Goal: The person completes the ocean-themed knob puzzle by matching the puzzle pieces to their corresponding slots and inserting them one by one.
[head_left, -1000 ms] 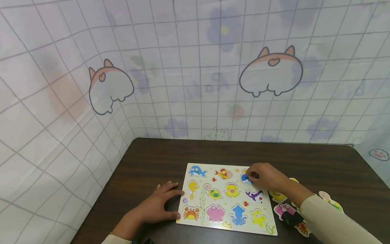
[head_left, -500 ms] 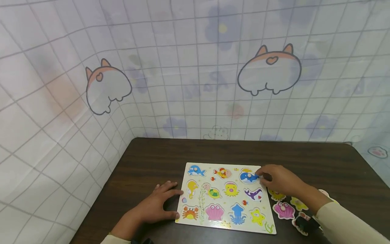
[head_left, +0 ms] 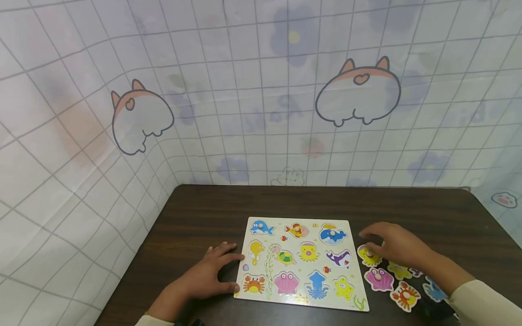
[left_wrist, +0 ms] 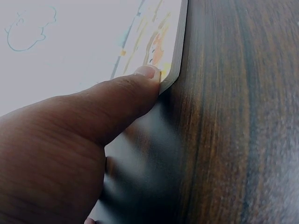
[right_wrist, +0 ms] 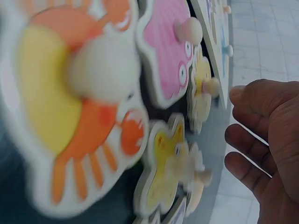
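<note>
A white sea-animal puzzle board [head_left: 301, 267] lies flat on the table. My left hand [head_left: 208, 274] is spread at its left edge, and in the left wrist view the thumb [left_wrist: 126, 95] rests on a corner of the board. Along the top row sit knobbed pieces: a dolphin [head_left: 261, 227], a fish [head_left: 297, 230] and a blue whale [head_left: 331, 236]. My right hand [head_left: 401, 244] hovers right of the board with nothing in its fingers. Below it lie loose knobbed pieces: a yellow octopus [head_left: 369, 256], a pink shell [head_left: 379, 280], a starfish [head_left: 399, 270] and a crab [head_left: 405, 296].
A blue squid piece [head_left: 434, 290] lies near the right sleeve [head_left: 481, 303], which hides part of the pile. Behind the dark wooden table [head_left: 212, 208] hangs a checked cloth [head_left: 253, 149] with cartoon prints, also along the left side.
The right hand has let go of the blue whale piece, which now lies in the board's top right spot, and has moved right over the loose pieces. The left hand stays put.
</note>
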`<state>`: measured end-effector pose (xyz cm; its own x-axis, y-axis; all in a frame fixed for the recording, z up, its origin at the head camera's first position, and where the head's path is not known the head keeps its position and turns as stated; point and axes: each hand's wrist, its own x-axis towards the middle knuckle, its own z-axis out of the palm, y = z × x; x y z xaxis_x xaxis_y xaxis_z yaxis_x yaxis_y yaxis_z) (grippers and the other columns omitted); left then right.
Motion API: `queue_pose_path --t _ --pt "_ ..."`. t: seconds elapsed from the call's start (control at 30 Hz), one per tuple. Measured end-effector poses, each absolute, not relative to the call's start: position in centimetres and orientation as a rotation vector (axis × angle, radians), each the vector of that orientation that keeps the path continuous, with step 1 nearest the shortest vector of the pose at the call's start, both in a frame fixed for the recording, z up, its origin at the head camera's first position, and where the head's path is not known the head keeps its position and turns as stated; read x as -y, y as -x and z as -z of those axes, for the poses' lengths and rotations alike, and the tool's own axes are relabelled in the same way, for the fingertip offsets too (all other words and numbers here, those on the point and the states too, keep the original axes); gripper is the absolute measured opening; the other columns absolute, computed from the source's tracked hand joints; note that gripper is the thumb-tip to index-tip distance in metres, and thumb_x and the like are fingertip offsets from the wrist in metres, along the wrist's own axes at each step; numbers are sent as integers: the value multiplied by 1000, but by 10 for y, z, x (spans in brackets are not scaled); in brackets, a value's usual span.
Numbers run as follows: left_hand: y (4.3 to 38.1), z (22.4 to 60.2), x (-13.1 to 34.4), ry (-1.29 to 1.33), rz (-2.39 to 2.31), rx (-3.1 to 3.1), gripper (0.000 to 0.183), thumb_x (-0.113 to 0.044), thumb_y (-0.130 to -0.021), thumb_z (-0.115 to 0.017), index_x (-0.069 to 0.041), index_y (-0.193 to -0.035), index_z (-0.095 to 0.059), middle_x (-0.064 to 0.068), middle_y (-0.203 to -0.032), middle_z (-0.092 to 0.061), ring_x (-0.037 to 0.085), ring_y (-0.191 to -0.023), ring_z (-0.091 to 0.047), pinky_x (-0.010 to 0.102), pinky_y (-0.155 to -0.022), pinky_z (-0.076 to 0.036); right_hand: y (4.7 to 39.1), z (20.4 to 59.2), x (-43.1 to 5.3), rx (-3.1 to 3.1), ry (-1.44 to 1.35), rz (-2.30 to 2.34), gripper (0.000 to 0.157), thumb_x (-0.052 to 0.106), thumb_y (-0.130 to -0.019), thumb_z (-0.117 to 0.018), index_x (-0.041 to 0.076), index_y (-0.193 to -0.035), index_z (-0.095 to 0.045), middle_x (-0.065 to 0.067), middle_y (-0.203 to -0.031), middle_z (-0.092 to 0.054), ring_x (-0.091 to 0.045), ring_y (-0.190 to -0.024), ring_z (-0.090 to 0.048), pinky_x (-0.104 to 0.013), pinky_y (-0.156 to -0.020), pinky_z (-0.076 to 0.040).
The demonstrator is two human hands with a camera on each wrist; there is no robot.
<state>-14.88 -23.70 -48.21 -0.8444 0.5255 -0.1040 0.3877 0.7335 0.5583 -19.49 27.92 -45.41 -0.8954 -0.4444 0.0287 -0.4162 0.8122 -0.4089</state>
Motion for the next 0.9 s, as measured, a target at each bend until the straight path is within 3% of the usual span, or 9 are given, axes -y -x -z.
queue_pose_path --t 0.37,0.9 --pt "149 484 238 -717 -783 -2684 70 -57 -86 -77 -28 -147 -56 7 -162 -34 40 -153 -19 69 -119 -9 184 456 -309 -2938 649 669 27 20 -93 -76 14 -119 -73 0 -114 -69 -25 -100 -65 -44 -75 -57" --pt "150 483 237 -700 -773 -2686 70 -57 -86 -77 -31 -147 -56 6 -162 -34 39 -154 -18 68 -119 -9 186 466 -328 -3006 649 611 29 22 -91 -80 12 -118 -75 -2 -110 -68 -26 -96 -65 -46 -72 -56"
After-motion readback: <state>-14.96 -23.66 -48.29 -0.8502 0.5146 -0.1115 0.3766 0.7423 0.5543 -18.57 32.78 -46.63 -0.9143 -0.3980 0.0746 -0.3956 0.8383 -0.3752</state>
